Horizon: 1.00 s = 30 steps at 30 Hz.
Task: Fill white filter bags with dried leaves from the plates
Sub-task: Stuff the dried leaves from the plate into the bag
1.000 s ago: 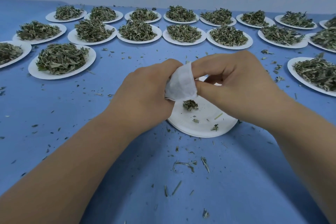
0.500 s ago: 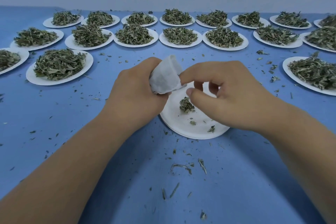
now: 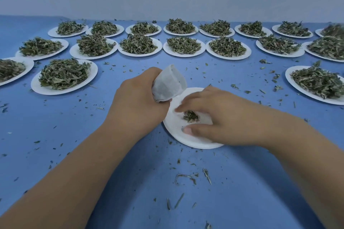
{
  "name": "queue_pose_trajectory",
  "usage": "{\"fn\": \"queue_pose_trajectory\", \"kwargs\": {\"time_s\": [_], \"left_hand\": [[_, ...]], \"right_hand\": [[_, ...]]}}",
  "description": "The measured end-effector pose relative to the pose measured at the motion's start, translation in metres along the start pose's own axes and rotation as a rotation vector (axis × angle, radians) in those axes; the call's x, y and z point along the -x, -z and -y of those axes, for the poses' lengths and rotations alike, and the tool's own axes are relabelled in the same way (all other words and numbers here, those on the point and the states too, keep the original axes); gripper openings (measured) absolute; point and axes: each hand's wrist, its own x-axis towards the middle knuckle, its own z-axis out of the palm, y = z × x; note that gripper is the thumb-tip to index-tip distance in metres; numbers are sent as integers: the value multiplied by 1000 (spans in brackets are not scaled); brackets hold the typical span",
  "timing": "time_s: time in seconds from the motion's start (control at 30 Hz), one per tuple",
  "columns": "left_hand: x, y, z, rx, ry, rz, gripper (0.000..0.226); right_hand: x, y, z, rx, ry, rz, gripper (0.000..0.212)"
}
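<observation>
- Left hand point(image 3: 137, 102) has its fingers curled round the lower end of the white filter bag point(image 3: 168, 84); the bag stands up out of the fist, just beside the right hand's fingertips; it looks puffed, though what is inside I cannot see
- Right hand point(image 3: 221, 117) is down over the near plate point(image 3: 188, 142), spread wide; fingers point(image 3: 183, 108) on the far side and thumb on the near side of the last small clump of leaves point(image 3: 190, 116); nothing pinched yet, as far as I can tell
- To do it well, I'd say: close fingers and thumb under the clump and scoop it in one go, gently, since dry leaf will likely crumble; tip the bag's mouth toward the right hand so the lift is short and over the plate, where spills can be gathered again
- Crumbs under the right palm would want a second sweep
- Around: a heaped plate point(image 3: 63, 78) out to the left of the left hand; a second heaped plate point(image 3: 316, 84) out to the right of the right hand; rows of far plates point(image 3: 183, 45) beyond both; all well apart from the work
- The blue table point(image 3: 83, 135) is strewn with bits, loose stems point(image 3: 186, 175) lying between the two forearms; nothing stands between bag and clump; the only crowding is the two hands, close together at the plate's left rim
</observation>
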Motion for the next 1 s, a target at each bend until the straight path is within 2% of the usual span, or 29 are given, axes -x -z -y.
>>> {"fn": "queue_pose_trajectory", "kwargs": {"time_s": [0.17,0.3,0.47,0.6,0.7,0.77,1.0], "left_hand": [[1,-1,-2,28,6,34,32],[3,-1,-3,49,3,40,32],[2,-2,-3,55,-3,41,32],[2,-2,-3,55,-9,34,32],[3,-2,-4,60,-11,29,31],[4,-2,-4,62,-17,19,31],[7,-5,-11,-18,-124,25,45]], "right_hand": [[-2,-3,-3,-125,26,-117,21],[-1,-2,-3,-134,11,-137,18],[6,12,-4,-113,19,-250,18],[5,14,-4,-147,-30,-456,17],[3,15,-2,-385,-101,-706,17],[2,15,4,-565,-92,-785,20],[-3,7,21,-666,-77,-715,23]]}}
